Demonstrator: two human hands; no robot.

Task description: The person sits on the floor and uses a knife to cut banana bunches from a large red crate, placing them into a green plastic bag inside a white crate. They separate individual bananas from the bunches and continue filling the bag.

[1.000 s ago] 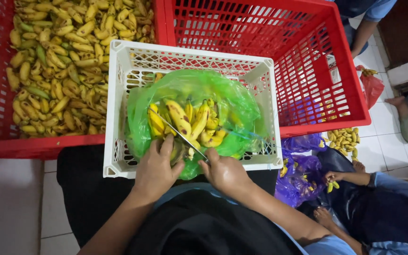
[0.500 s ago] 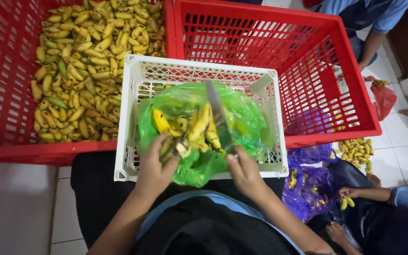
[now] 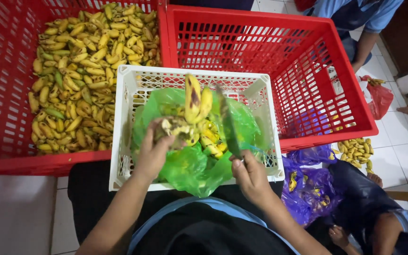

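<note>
Head view, left to right: the red crate (image 3: 10, 94) at upper left is heaped with loose bananas, while the left hand (image 3: 154, 151) grips an uncut banana bunch (image 3: 192, 115) over the green-bagged white crate (image 3: 123, 141) at centre. The right hand (image 3: 251, 177) clasps a knife (image 3: 230, 127); the second red crate (image 3: 317, 85) at upper right looks empty, on white floor tiles (image 3: 402, 137).

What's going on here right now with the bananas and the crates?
A person sits with a white crate on the lap, lined with a green plastic bag. The left hand holds up a bunch of small bananas by its stem; the right hand grips a knife, blade raised beside it. A red crate on the left holds loose bananas; the other red crate looks empty.
</note>
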